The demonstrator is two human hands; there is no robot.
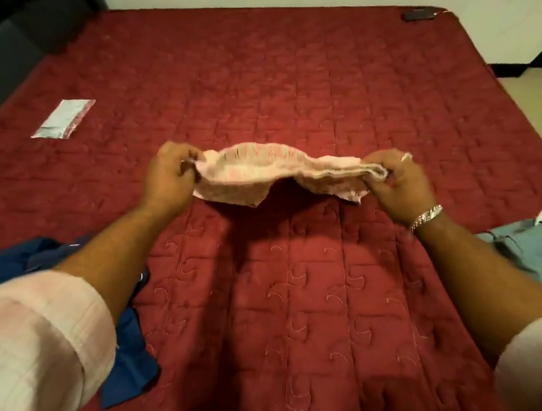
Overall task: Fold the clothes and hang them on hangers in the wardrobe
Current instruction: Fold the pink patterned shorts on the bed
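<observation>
A small pale pink garment [271,176], folded into a narrow band, hangs in the air over the middle of the red quilted bed [286,76]. My left hand [168,177] pinches its left end and my right hand [403,183] pinches its right end, where the layers bunch together. The cloth sags a little between the two hands. A dark blue garment [126,360] lies crumpled at the bed's near left, partly under my left forearm. A grey-blue garment [535,244] lies at the near right edge.
A flat white and pink packet [63,118] lies on the bed at the far left. A dark small object [418,14] sits near the far right corner. A dark headboard [2,47] borders the left side; floor shows at the right.
</observation>
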